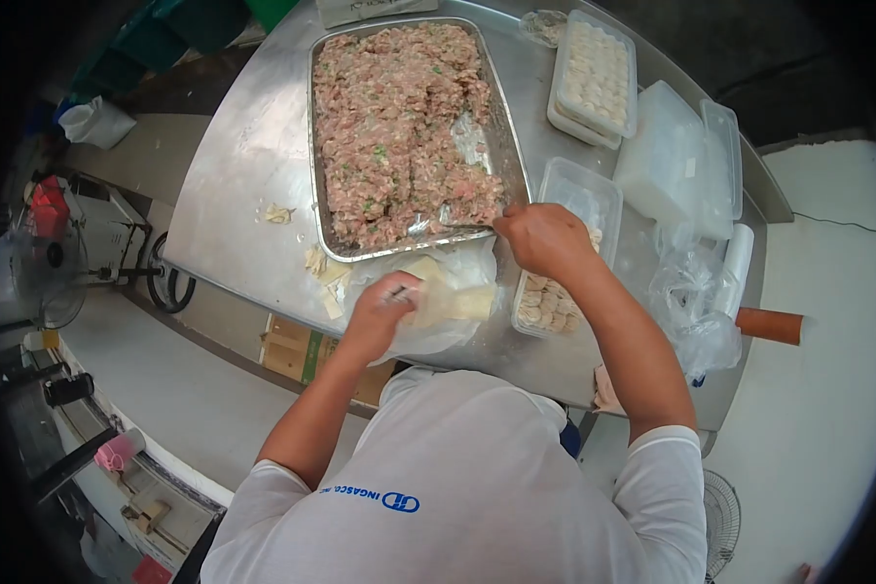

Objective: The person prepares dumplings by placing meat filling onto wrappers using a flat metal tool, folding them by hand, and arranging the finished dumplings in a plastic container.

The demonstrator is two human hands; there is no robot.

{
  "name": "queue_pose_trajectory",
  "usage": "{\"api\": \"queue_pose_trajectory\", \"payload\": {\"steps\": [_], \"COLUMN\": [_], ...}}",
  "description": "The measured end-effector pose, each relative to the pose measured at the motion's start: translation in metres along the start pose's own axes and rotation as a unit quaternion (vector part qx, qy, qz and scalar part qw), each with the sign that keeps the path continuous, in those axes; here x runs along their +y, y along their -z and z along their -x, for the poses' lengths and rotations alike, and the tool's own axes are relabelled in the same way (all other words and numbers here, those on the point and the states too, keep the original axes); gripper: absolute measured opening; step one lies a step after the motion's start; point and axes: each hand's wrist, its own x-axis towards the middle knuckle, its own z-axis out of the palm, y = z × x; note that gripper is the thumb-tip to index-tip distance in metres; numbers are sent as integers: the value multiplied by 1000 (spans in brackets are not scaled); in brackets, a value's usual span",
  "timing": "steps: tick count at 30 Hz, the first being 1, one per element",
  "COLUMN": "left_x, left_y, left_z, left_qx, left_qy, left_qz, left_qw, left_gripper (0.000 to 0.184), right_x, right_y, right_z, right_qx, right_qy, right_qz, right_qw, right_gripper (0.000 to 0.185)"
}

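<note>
Wrapper (430, 292), pale and thin: located at six o'clock of the metal tray (508, 151). Handling: probably light, limp, easily torn; best lifted by one edge. Left hand (383, 310): fingers curled narrow, pinching it. Right hand (545, 238), at the tray's four o'clock: closed round a slim utensil (475, 227), far end at the meat filling (399, 136).

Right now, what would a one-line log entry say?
left hand: holds wrapper | right hand: holds utensil at near edge of tray | tray: meat, part bare | tub: pale pieces
</note>
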Motion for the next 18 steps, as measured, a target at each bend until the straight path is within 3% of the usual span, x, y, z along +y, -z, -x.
{"api": "queue_pose_trajectory", "payload": {"steps": [1, 2, 3, 4, 6, 8, 10, 12, 14, 15, 18], "left_x": [-4, -7, -8, -2, 16, 34, 38, 42, 48, 53, 61], "left_y": [4, 8, 11, 12, 17, 19, 25, 31, 31, 27, 17], "left_z": [0, 1, 2, 1, 5, 10, 2, -2, -8, -9, -14], "left_qx": [-2, -46, -86, -86, 12, 14, 191, 182, 62, 61, -15], "left_qy": [-2, -16, -28, -30, 6, -45, -49, -50, -45, -44, -39], "left_qz": [0, 245, 475, 475, 596, 611, 518, 505, 576, 576, 605], "left_qw": [1000, 968, 875, 876, 803, 790, 832, 842, 814, 814, 795], "left_gripper": [27, 30, 34, 34, 41, 42, 43, 41, 39, 39, 37], "right_x": [5, 11, 17, 24, 32, 20, 2, -16, -37, -44, -51], "right_y": [0, 0, -7, -14, -21, -21, -9, -3, -3, -8, -28], "right_z": [-5, -10, -11, -12, -12, 3, 15, 30, 36, 38, 36], "right_qx": [-15, -30, -30, -3, 22, 100, 130, 158, 217, 224, 203], "right_qy": [-1, -2, -2, 23, 57, 33, 20, 2, -12, -8, 11], "right_qz": [-27, -54, -54, -123, -190, -275, -298, -320, -377, -382, -320], "right_qw": [1000, 998, 998, 992, 980, 956, 946, 934, 900, 897, 925], "right_gripper": [15, 16, 16, 18, 20, 19, 17, 16, 16, 20, 27]}}
